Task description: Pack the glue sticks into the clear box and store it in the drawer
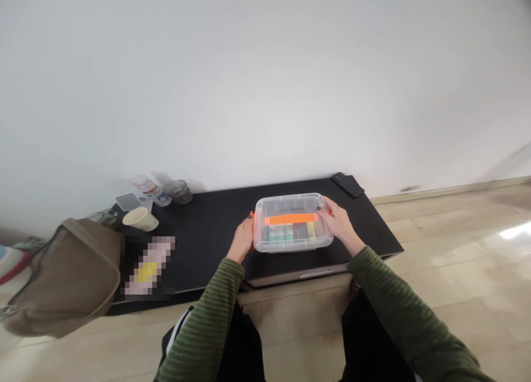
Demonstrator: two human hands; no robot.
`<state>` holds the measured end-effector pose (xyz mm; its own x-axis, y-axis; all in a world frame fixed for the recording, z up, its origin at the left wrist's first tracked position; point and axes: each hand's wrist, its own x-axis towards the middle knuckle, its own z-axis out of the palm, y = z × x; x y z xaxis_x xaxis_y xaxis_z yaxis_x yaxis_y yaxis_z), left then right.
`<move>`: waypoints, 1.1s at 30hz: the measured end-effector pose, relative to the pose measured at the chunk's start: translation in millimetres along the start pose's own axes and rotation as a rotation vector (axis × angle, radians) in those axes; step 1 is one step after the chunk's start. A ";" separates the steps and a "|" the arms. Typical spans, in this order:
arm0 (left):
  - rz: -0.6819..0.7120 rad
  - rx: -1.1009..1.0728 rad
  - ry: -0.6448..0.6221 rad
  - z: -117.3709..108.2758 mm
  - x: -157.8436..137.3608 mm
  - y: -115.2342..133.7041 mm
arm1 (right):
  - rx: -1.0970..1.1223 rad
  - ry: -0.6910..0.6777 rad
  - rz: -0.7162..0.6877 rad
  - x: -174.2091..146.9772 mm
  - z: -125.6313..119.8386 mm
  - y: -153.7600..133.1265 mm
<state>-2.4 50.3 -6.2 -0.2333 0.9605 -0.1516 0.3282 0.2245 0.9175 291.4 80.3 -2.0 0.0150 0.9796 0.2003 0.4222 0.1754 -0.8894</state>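
A clear plastic storage box [296,202] with an orange carry handle [290,218] on its lid rests on the black table, or just above it; I cannot tell which. Through its walls show green-and-white packs [281,233] and a small yellow item [311,231]. My left hand [241,241] is closed at the box's left end, beside an orange side latch [252,221]. At the opposite end my right hand [339,222] grips the box, thumb over the lid's edge and the other fingers partly hidden. The lid appears to be on.
On the black table [207,227], a paper cup [141,220], a white bottle [151,191] and a dark glass [178,191] stand left. A brown bag [78,271] hangs over the left end. A black remote-like item [347,184] lies back right, near the wall.
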 end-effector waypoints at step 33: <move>0.607 0.563 0.087 -36.3 -21.5 -7.1 | -0.631 0.003 -0.247 21.3 -67.0 109.9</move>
<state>-32.9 22.1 3.9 0.0699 0.9301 0.3605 0.8233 -0.2578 0.5056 398.9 113.9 -67.9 -0.1477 0.9177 0.3688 0.8619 0.3023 -0.4072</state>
